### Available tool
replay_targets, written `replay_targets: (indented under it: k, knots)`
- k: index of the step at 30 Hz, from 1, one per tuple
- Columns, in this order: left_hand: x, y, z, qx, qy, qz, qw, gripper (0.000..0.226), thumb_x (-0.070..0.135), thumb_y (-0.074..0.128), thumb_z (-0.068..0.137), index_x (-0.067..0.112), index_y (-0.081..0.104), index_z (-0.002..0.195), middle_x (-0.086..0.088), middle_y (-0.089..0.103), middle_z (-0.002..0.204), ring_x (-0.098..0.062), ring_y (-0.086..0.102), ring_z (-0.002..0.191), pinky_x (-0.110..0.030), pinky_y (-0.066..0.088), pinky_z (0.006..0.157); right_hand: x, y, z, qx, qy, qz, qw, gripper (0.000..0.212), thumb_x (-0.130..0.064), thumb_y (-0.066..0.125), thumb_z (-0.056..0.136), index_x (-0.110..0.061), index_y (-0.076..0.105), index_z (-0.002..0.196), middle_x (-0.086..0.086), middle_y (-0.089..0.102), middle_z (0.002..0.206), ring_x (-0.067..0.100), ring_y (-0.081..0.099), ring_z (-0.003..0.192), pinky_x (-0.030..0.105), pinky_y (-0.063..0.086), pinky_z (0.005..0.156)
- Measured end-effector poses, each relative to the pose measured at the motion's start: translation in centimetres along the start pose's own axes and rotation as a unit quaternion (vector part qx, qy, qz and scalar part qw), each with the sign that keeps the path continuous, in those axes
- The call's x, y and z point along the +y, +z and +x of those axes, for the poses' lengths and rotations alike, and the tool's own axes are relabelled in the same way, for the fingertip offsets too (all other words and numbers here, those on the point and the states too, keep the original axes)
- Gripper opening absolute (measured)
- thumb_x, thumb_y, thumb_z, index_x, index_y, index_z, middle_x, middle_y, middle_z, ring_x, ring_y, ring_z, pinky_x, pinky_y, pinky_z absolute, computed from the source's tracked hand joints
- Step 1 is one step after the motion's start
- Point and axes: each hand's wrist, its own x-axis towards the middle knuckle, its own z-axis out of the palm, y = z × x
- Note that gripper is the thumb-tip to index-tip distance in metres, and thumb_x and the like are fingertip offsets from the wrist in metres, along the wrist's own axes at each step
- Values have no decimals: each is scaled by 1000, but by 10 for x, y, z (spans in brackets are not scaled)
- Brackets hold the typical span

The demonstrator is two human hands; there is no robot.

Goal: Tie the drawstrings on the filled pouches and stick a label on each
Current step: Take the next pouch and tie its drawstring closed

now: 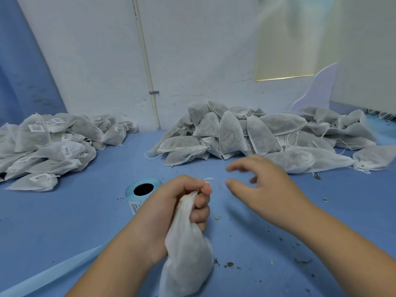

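Pouch (186, 260) in L fist (177, 202) — R (263, 185) half-curled

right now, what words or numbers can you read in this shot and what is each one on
Nothing here reads clearly enough to quote.
On the white labels of the left pile of pouches: bars and print, too blurred.
On the label roll: dark print, too small.
On the right pile of pouches and the pouch in the left hand: no print shows.
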Motion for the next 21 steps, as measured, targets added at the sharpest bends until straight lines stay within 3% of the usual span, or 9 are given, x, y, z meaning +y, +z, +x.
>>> replay_targets:
  k: [2,4,7,11,16,21]
  knots:
    - [1,-3,0,-15,-19,-54,998,5,15,62,64,12,61,60,3,42,55,-10,36,38,-22,29,43,-4,-4,0,56,-40,-42,997,26,-34,61,81,-31,62,107,-20,53,107,-5,48,97,15,36,85]
    - [1,-3,1,-22,-23,-67,997,9,19,61,67,12,60,61,3,41,56,-10,35,38,-22,28,44,-13,-5,-3,76,-69,52,993,14,-31,64,80,-30,64,94,-17,59,93,1,56,89,14,42,76]
    - [-1,-1,1,-27,-20,-53,998,10,20,62,68,12,61,62,3,42,56,-10,36,38,-22,28,45,-26,0,-12,4,-53,209,977,4,-26,63,75,-25,66,78,-14,61,73,2,54,66,15,42,60]
    - [-3,-2,0,-36,-10,-28,999,13,20,60,73,12,62,63,3,43,55,-9,37,40,-22,30,46,-29,5,-16,-64,-10,258,964,14,-15,66,83,-21,67,70,-12,52,57,4,44,50,13,36,49]
    - [-2,-1,-2,-25,24,62,997,16,22,62,74,12,63,62,1,46,56,-10,40,42,-23,32,48,-26,1,-14,-101,5,261,960,12,-10,65,81,-14,67,69,0,54,60,7,43,52,15,35,49]
    - [0,-2,-5,-30,54,158,986,15,23,64,73,13,68,62,-1,50,57,-11,43,47,-22,36,49,-24,-1,-14,-138,7,262,955,11,-10,67,75,-18,68,67,2,55,59,9,43,55,20,36,52]
